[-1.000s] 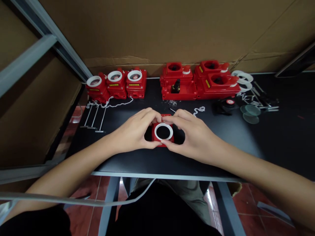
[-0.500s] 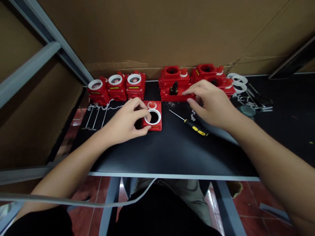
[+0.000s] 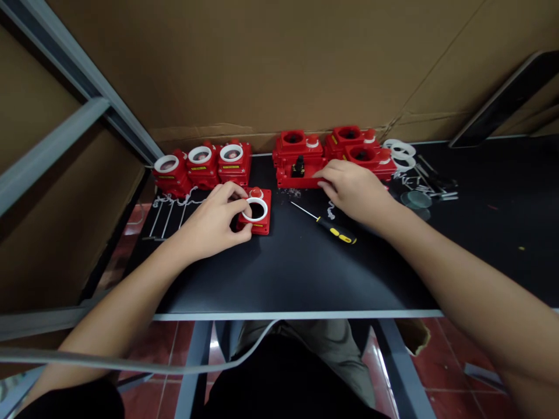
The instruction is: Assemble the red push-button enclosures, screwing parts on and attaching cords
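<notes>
My left hand (image 3: 220,221) grips a red housing cover (image 3: 261,229) lying on the table, its fingertips hooked over the white ring (image 3: 265,210) around the cover's round opening. At the right, my right hand (image 3: 353,189) has its thumb and fingers closed on the near right wall of an open red box (image 3: 301,182). Inside that box stands a small black part (image 3: 299,166). A screwdriver (image 3: 337,230) with a black and yellow handle lies between the two hands, touched by neither.
Several red boxes with white rings (image 3: 233,153) stand at the back left, with thin metal rods (image 3: 167,220) before them. More red housings (image 3: 349,135) stand behind my right hand. White rings (image 3: 404,163), glass discs (image 3: 417,199) and loose hardware lie to the right.
The view has shifted slightly. My right hand's thumb and fingers have closed together at the open box's wall. My left hand stays on the cover.
</notes>
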Available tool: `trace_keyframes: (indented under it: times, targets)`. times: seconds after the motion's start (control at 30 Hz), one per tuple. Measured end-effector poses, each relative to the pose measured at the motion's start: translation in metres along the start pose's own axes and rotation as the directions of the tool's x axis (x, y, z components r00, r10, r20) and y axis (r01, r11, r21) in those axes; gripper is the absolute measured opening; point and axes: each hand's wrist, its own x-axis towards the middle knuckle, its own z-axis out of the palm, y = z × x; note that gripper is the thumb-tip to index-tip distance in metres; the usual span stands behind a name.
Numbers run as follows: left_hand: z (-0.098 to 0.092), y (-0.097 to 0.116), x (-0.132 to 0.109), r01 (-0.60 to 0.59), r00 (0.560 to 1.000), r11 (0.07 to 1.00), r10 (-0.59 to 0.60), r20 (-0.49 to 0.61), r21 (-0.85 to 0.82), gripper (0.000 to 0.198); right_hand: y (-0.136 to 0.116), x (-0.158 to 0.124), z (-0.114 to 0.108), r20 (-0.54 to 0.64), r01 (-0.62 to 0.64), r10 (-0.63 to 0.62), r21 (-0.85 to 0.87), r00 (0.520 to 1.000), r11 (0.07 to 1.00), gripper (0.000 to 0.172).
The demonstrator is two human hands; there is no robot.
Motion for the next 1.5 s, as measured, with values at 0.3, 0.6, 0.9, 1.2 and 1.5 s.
trace_keyframes:
  times: [0.3, 0.6, 0.9, 1.2, 1.5]
  targets:
    - [-0.004, -0.006, -0.001, 0.066, 0.997, 0.994, -0.062, -0.043, 0.092, 0.016, -0.028, 0.001, -0.028, -0.055, 0.033, -0.030, 0.053, 0.998, 0.998, 0.027]
    - [-0.012, 0.010, -0.001, -0.023, 0.980, 0.989, 0.052, -0.193, 0.146, 0.012, -0.116, -0.032, -0.048, -0.145, 0.210, -0.203, 0.035, 0.968, 0.977, 0.016]
    - [-0.011, 0.010, -0.003, -0.222, 0.974, 0.972, 0.224, -0.019, 0.083, 0.037, -0.147, -0.048, -0.045, -0.160, 0.427, -0.417, 0.029, 0.895, 0.904, 0.016]
    - [-0.002, 0.005, -0.006, -0.127, 0.984, 0.992, 0.128, 0.121, -0.014, 0.098, -0.093, -0.021, -0.051, -0.162, 0.362, -0.334, 0.202, 0.929, 0.910, 0.026]
    - [0.001, 0.007, -0.006, -0.184, 0.962, 0.983, 0.185, 0.199, -0.026, 0.078, -0.067, -0.011, -0.029, -0.012, 0.352, -0.383, 0.423, 0.924, 0.835, 0.027]
